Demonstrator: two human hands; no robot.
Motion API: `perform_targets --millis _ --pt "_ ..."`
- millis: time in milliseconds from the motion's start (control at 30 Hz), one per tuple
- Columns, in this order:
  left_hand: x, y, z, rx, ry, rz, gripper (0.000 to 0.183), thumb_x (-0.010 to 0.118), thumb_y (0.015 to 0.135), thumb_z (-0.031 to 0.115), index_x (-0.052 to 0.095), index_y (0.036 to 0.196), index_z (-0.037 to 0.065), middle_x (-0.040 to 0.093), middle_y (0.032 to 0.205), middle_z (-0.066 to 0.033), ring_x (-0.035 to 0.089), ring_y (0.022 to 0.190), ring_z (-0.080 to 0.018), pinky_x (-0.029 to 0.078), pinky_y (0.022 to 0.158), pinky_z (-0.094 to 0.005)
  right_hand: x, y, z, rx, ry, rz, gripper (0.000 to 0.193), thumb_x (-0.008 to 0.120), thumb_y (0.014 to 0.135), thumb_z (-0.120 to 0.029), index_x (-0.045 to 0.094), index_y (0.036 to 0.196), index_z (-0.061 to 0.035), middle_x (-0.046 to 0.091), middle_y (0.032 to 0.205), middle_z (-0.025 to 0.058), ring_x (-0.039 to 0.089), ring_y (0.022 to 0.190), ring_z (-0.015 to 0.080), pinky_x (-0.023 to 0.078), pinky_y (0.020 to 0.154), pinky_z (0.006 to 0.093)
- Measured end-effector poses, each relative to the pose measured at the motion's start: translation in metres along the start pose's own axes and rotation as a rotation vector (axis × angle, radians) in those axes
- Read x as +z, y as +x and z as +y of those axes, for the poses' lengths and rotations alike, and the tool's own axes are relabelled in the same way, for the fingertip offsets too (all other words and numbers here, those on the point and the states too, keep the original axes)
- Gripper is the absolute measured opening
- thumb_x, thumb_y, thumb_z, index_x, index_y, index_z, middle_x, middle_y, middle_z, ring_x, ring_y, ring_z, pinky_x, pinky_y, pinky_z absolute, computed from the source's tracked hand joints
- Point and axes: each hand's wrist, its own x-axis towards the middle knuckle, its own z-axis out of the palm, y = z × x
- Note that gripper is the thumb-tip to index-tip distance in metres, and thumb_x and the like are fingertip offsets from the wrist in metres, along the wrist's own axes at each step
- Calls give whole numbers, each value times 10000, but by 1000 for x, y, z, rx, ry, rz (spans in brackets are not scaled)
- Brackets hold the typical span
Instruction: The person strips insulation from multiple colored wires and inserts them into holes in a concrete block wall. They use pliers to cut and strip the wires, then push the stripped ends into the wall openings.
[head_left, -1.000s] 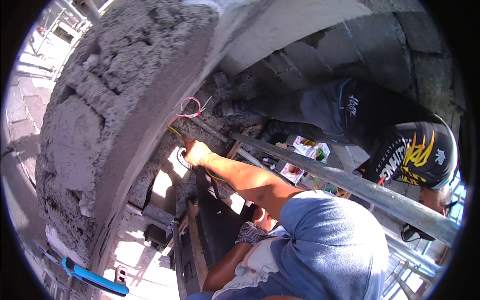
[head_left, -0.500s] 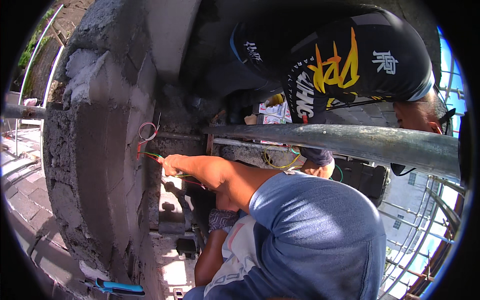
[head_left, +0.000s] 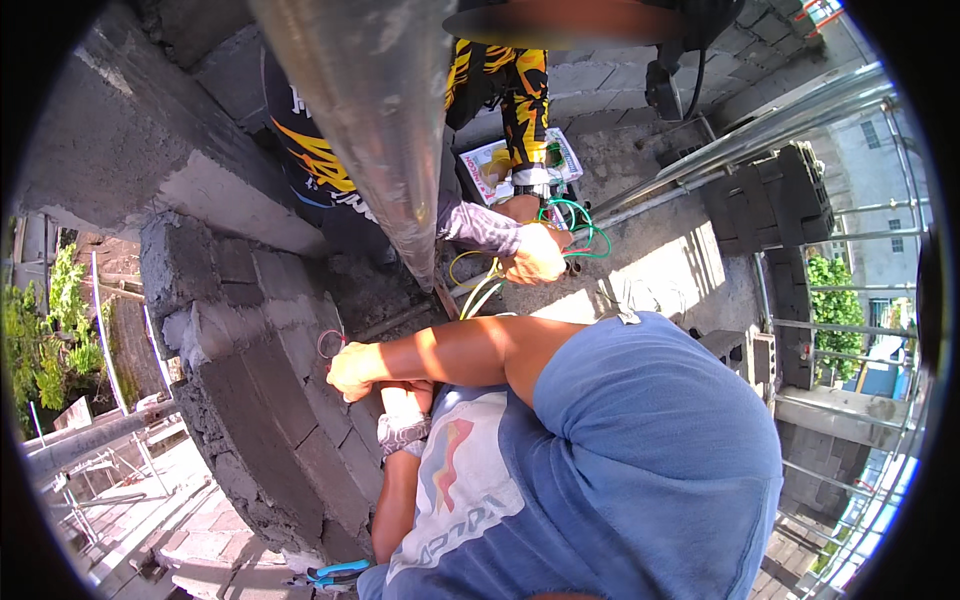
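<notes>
My right hand (head_left: 352,371) is closed at the grey block wall, beside a thin reddish wire loop (head_left: 331,343). Its fingers look wrapped round the electrical wires where they leave the wall, though the hand mostly hides them. Just behind it, my left hand (head_left: 406,396) is partly covered by my right forearm, and its fingers do not show clearly. A patterned grey cuff (head_left: 403,432) sits at that wrist. Ahead of me, a co-worker's hand (head_left: 537,255) grips pale yellowish wires (head_left: 482,292), with green wires (head_left: 590,228) curling beside it.
A thick metal pole (head_left: 385,120) slants between me and the co-worker. The rough block wall (head_left: 265,390) runs along my left. A blue-handled tool (head_left: 338,573) lies low by my body. Grey hollow blocks (head_left: 770,205) and scaffold tubes stand at right; a printed box (head_left: 495,170) lies ahead.
My view has swung round, so the pole now stands steeper. My right hand has come close against the wall; the red and green wires it held stretched out are now mostly hidden.
</notes>
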Motion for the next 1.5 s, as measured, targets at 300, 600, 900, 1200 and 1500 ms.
perform_targets --millis 300,600,900,1200,1500 --pt "53 -8 0 84 15 -44 273 631 1007 351 658 919 95 641 767 -54 640 823 -265 532 777 -458 -24 -191 56 -184 17 423 336 731 791 -336 708 1032 -103 744 898 128 726 910 352 549 796 486" --pt "71 -3 -35 259 -105 101 296 655 1010 353 650 879 88 679 765 -40 639 693 -181 553 771 -442 -12 -233 82 -251 -210 239 293 690 816 -367 731 904 -90 760 899 123 740 885 309 580 751 449" --pt "76 -24 -27 128 -79 171 376 709 957 422 611 922 60 631 765 -80 612 769 -269 492 764 -465 -22 -238 58 -192 -187 -44 304 656 870 -301 740 1001 -39 763 952 185 737 951 364 580 824 474" --pt "83 -41 -6 -103 454 91 538 629 996 502 609 1183 -2 697 1110 -145 678 1013 -296 546 939 -427 -18 -248 58 -118 -139 155 288 628 877 -320 777 929 -79 764 926 177 747 910 355 590 761 475" --pt "111 -50 1 470 1624 -328 512 668 1012 297 504 1442 71 614 1324 -103 589 1216 -201 500 985 -366 -15 -261 51 -82 41 103 289 653 866 -346 766 993 -113 767 924 144 743 892 360 582 733 480"
